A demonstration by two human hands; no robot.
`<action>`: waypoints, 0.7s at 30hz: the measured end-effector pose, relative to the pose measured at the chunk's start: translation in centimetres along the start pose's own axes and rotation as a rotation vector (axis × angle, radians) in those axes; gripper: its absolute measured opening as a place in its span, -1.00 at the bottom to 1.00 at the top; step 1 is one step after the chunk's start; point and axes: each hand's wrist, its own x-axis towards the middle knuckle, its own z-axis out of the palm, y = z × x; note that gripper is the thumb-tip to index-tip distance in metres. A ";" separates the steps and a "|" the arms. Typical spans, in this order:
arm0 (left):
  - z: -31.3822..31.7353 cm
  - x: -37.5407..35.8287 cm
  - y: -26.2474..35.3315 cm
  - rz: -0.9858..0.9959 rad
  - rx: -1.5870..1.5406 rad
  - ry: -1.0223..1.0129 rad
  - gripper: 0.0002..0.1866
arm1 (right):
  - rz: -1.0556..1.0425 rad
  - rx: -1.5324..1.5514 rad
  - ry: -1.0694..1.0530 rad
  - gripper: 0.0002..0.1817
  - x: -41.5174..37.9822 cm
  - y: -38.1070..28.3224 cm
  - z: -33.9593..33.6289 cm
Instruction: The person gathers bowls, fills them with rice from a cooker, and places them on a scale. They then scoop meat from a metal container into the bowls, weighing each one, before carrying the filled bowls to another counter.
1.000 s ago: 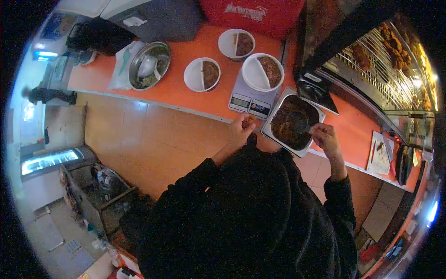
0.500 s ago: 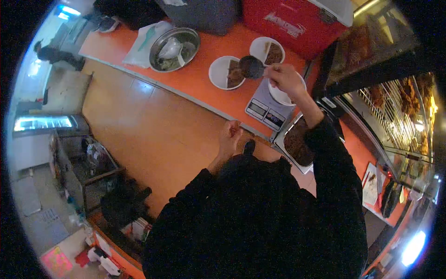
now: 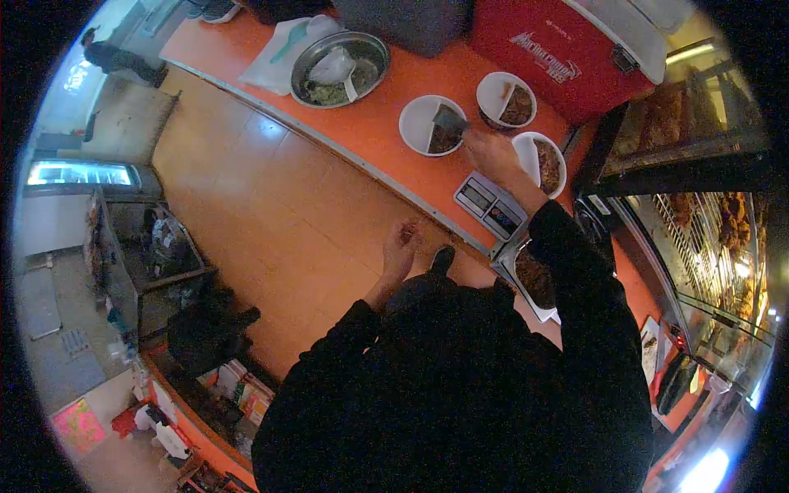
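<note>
I am watching the right hand (image 3: 491, 152) gripping a ladle (image 3: 450, 121), now reaching further over the orange worktop (image 3: 370, 90) and tipping its bowl into the nearest white bowl (image 3: 427, 125), where half a second ago it was hovering level above it. The left hand (image 3: 400, 244) is still hanging loosely curled, holding nothing, off the worktop edge.

Orange tiled floor (image 3: 271, 222) beside long orange counter (image 3: 370, 152). Red insulated box (image 3: 567, 53) at counter's back. Glass-fronted warming cabinet with wire racks (image 3: 707, 222) right, lit inside. Glowing display case (image 3: 78, 174) far left.
</note>
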 end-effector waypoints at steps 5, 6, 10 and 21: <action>0.6 1.1 0.0 -0.002 -0.045 -0.007 -0.78 | 0.009 -0.029 0.044 -0.87 -0.2 -0.1 0.2; 0.7 1.3 0.0 0.012 -0.044 0.004 -0.78 | 0.027 -0.006 0.065 -0.88 -0.2 0.0 0.3; 1.0 1.6 0.5 0.002 -0.052 0.001 -0.78 | 0.001 0.048 0.085 -0.86 -0.5 -0.4 0.7; 2.2 3.4 1.9 0.155 -0.019 -0.187 -0.82 | 0.508 0.877 0.367 -0.82 -4.2 2.0 -7.7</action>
